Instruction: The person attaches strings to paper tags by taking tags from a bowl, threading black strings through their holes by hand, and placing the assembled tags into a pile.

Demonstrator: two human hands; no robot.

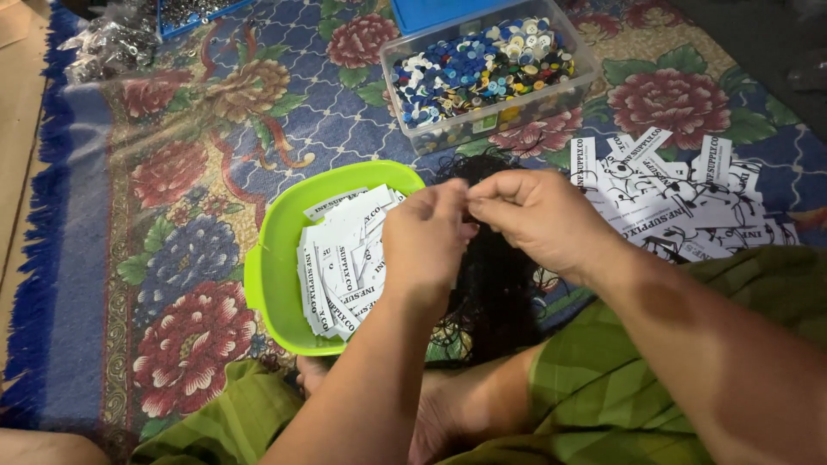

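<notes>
While pinched together, both hands' fingers (465,200) hover above black strings (495,284).

Whatever the left hand (426,245) and right hand (538,220) are pinching is too small to make out, fingertips cover it. The black string pile (491,293) is half hidden behind both hands. A blue tray (185,15) and blue lid (439,10) get chopped by the top edge. The shiny bits in the plastic bag (112,43) are too blurry to tell.
</notes>
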